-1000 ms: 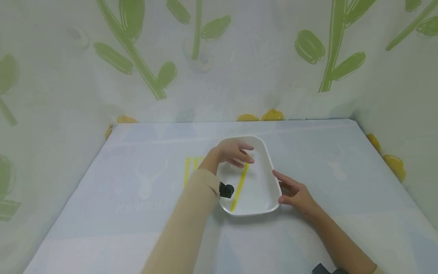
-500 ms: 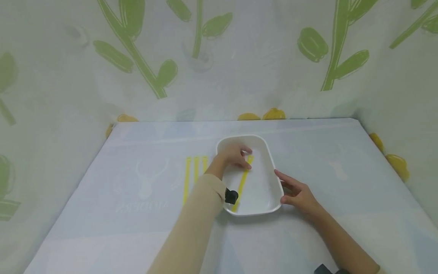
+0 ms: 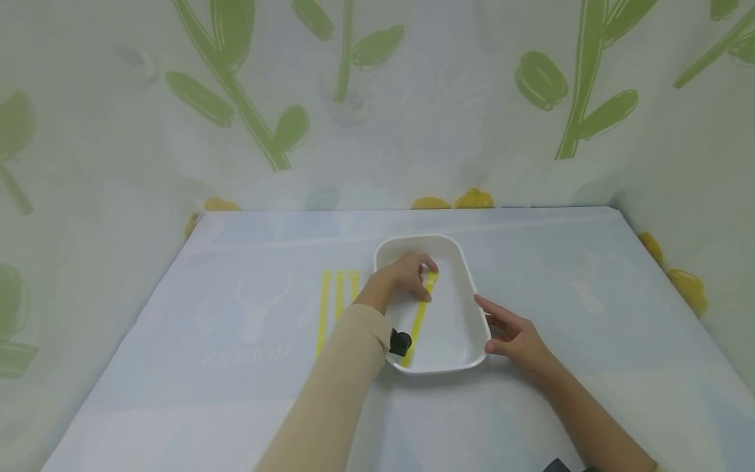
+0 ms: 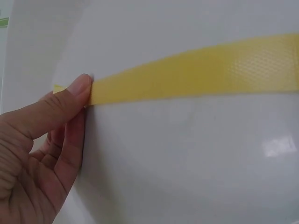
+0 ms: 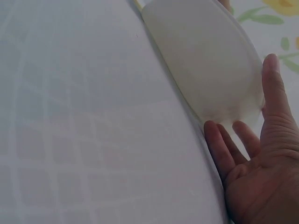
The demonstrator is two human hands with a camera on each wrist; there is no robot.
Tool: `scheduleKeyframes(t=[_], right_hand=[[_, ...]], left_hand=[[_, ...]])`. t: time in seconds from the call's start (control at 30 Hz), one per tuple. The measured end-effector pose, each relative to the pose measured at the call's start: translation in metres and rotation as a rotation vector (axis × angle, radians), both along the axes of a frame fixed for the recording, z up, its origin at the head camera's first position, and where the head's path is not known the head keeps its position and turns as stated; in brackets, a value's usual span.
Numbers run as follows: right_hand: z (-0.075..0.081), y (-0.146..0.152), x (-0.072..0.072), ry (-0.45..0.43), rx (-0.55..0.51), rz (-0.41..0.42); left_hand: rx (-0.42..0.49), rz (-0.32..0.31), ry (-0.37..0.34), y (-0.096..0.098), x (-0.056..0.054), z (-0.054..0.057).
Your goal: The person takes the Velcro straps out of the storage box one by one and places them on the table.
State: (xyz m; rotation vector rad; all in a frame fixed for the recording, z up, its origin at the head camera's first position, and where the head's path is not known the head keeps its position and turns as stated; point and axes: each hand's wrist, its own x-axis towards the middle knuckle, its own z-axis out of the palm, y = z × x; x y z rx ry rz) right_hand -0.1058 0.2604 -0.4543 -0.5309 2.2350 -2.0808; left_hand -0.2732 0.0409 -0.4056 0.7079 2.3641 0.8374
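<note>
A white tray [image 3: 453, 314] with rounded corners stands on the table. In it lies a long, flat yellow strip [image 3: 418, 321], slanting front to back. My left hand [image 3: 407, 274] reaches over the tray's left side and pinches the strip's far end. The left wrist view shows the thumb [image 4: 81, 85] on top of that strip, its end poking out past it. My right hand [image 3: 519, 339] is at the tray's right side. Seen from the right wrist, its fingertips [image 5: 211, 128] touch the outer wall of the tray [image 5: 201, 60], with the thumb by the rim.
Several similar yellow strips [image 3: 339, 295] lie side by side on the table left of the tray, partly hidden by my left forearm [image 3: 330, 387]. A pale patterned cloth [image 3: 194, 380] covers the table. A leaf-patterned curtain [image 3: 442, 131] hangs behind.
My left hand has come down into the tray and taken hold of the strip's far end between thumb and fingers. The right hand stays at the tray's side.
</note>
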Motion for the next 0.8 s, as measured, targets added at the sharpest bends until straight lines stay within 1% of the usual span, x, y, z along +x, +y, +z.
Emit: scheduleKeyframes(t=[0.1, 0.23, 0.33, 0.5, 0.6, 0.7, 0.8], right_hand=[[0.001, 0.0, 0.0, -0.003, -0.002, -0.001], [0.003, -0.001, -0.001, 0.001, 0.008, -0.004], [0.003, -0.001, -0.001, -0.004, 0.023, -0.01], [0.003, 0.001, 0.0, -0.009, 0.053, -0.019], [0.002, 0.001, 0.001, -0.014, 0.051, -0.018], [0.002, 0.001, 0.001, -0.029, 0.046, -0.02], [0.003, 0.0, 0.001, -0.038, 0.056, -0.03]], left_hand=[[0.005, 0.005, 0.011, -0.001, 0.004, 0.005], [0.005, -0.002, 0.036, -0.001, 0.005, 0.006], [-0.001, -0.009, 0.043, 0.0, 0.003, 0.004], [0.037, -0.011, 0.003, 0.003, 0.001, -0.003], [0.047, -0.008, 0.001, 0.003, 0.001, -0.004], [0.056, 0.013, 0.011, 0.002, 0.001, -0.003], [0.097, 0.043, 0.023, 0.002, 0.001, -0.003]])
